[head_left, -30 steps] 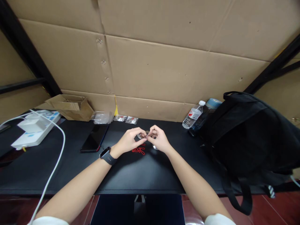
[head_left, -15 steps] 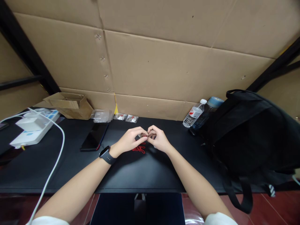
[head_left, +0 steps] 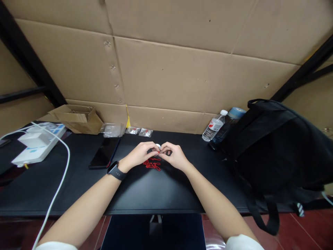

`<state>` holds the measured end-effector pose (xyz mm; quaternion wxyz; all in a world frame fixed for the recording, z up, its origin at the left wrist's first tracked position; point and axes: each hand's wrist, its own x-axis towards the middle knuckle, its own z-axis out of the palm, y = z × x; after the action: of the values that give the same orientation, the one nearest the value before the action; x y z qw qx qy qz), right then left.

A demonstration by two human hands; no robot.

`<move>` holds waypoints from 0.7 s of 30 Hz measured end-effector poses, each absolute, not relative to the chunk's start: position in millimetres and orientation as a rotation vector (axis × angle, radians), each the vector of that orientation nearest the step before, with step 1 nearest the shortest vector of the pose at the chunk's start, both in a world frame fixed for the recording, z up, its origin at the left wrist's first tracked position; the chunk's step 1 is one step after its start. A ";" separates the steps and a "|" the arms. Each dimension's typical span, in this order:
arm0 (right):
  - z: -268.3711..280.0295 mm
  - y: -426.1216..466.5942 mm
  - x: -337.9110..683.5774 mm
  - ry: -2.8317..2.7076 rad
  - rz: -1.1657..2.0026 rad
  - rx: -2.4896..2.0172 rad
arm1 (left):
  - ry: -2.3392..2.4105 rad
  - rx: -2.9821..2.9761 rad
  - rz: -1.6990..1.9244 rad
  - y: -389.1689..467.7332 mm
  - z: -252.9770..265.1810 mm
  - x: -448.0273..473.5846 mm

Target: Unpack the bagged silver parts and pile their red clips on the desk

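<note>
My left hand point(head_left: 145, 152) and my right hand point(head_left: 174, 156) meet over the middle of the black table, thumbs and fingertips pinched together. Between the fingertips a bit of red cord shows; its exact shape is too small to make out. A small round white piece point(head_left: 158, 146) peeks out just behind the fingers of my left hand. Below the hands, a loose tangle of red cords point(head_left: 152, 164) lies on the tabletop. A dark smartwatch point(head_left: 117, 171) is strapped round my left wrist.
Left of the hands lie a black phone point(head_left: 104, 152) and a white power strip point(head_left: 39, 152) with a white cable. Along the back are a cardboard box point(head_left: 85, 121), clear plastic bags point(head_left: 113, 130) and small packets point(head_left: 145, 132). A water bottle point(head_left: 213, 127), a blue-lidded bottle point(head_left: 235, 114) and a black backpack point(head_left: 275, 149) stand right.
Both hands have shifted slightly left, fingertips still together. The white piece now shows above the fingers, and more of the red cords is uncovered below them.
</note>
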<state>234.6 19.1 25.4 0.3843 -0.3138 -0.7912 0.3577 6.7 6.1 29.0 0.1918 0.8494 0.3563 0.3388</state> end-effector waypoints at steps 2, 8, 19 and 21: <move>26.1 18.8 234.8 -2.039 0.938 -0.807 | 0.999 2.381 0.902 6.7 28.9 5.2; 26.8 23.7 240.0 -2.106 1.015 -0.821 | 0.965 2.375 0.863 5.6 28.4 8.5; 40.1 26.6 248.8 -2.208 0.919 -0.603 | 1.130 2.342 0.956 10.5 22.3 6.5; 42.0 23.9 248.5 -2.238 0.949 -0.633 | 1.200 2.344 0.984 13.3 21.2 2.7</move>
<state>248.5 23.9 42.0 0.3097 -0.2397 -0.8471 0.3593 2.7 13.3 21.2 0.1645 0.8225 0.4209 0.3454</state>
